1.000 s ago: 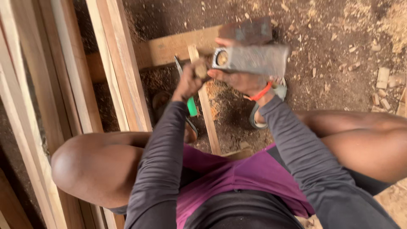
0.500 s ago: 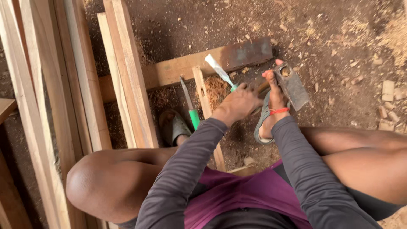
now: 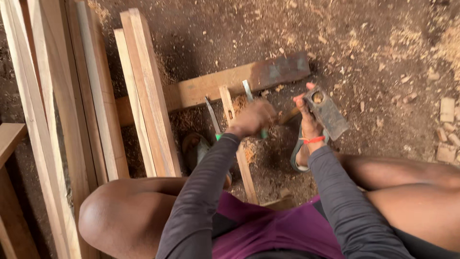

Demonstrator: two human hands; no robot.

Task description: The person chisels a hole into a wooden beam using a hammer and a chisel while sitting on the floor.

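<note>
I sit over a narrow wooden strip (image 3: 242, 158) that runs away from me onto a thicker crosswise plank (image 3: 225, 85). My left hand (image 3: 253, 118) is closed around a chisel with a green handle, its metal blade (image 3: 247, 89) pointing away over the strip. My right hand (image 3: 309, 117) grips the handle of a mallet whose grey block head (image 3: 328, 111) is held off to the right of the strip, apart from the chisel. A second chisel (image 3: 212, 116) with a green handle lies just left of the strip.
Several long wooden boards (image 3: 143, 96) lie side by side on the left. Sawdust and wood chips cover the dirt floor, with small wood offcuts (image 3: 446, 129) at the right edge. Sandals (image 3: 196, 148) sit by my feet. My bare knees flank the strip.
The mallet came down from high in front of the camera to a low position right of the strip. My left hand with the chisel shifted slightly along the strip.
</note>
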